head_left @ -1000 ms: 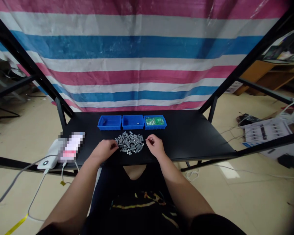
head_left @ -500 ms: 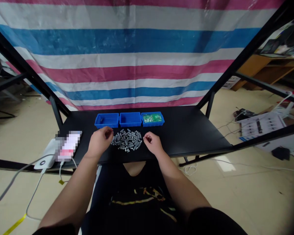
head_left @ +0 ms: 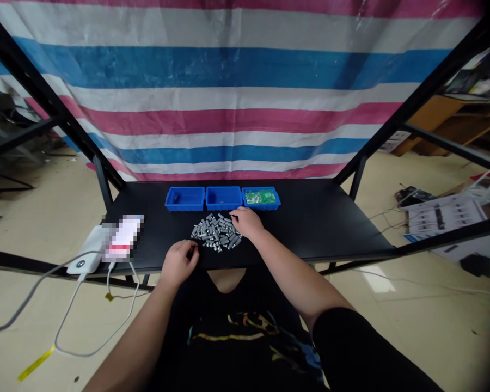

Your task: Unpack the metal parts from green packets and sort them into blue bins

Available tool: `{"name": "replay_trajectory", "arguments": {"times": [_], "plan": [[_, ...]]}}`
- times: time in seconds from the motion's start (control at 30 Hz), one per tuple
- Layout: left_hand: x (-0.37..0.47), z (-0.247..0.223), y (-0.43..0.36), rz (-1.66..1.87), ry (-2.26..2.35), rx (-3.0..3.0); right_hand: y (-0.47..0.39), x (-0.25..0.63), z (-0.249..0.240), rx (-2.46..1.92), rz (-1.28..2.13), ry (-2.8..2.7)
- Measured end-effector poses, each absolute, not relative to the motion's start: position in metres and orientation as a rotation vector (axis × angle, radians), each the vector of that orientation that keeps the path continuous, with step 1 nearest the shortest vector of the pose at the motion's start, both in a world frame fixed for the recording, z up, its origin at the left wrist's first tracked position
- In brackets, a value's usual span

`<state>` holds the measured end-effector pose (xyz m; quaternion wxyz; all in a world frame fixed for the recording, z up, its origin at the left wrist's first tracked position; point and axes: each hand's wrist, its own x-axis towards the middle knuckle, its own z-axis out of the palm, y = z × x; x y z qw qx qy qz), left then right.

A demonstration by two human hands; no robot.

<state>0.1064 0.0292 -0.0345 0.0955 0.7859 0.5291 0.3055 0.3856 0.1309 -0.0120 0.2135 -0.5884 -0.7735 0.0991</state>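
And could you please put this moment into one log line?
right hand: at far right edge of grey and silver parts pile, grasp unclear | left hand: beside pile's near left edge | right blue bin: green items

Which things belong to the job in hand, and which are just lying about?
Probably the job:
pile of small grey parts, right hand at its edge
left blue bin
middle blue bin
right blue bin

Apparently lying about:
white device
white cable
blurred flat item

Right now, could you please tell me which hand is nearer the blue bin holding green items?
Right: the right hand is just in front of the blue bin; the left hand is farther, by the near edge of the table.
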Motion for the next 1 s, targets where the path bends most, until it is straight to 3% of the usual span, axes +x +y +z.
{"name": "replay_trajectory", "arguments": {"times": [0.37,0.57,0.73,0.83,1.0], "plan": [[0.107,-0.032,0.032,0.945,1.677,2.3,0.137,0.373,0.004,-1.735,0.162,-2.219],[0.106,-0.033,0.032,0.923,1.662,2.33,0.135,0.381,0.016,-1.255,0.685,-2.255],[0.106,-0.033,0.033,0.917,1.665,2.336,0.133,0.381,0.023,-1.35,0.386,-1.785],[0.107,-0.031,0.033,0.879,1.675,2.359,0.114,0.379,0.025,-1.345,0.311,-1.993],[0.108,-0.03,0.033,0.855,1.666,2.386,0.079,0.371,0.021,-1.029,0.531,-2.515]]}}
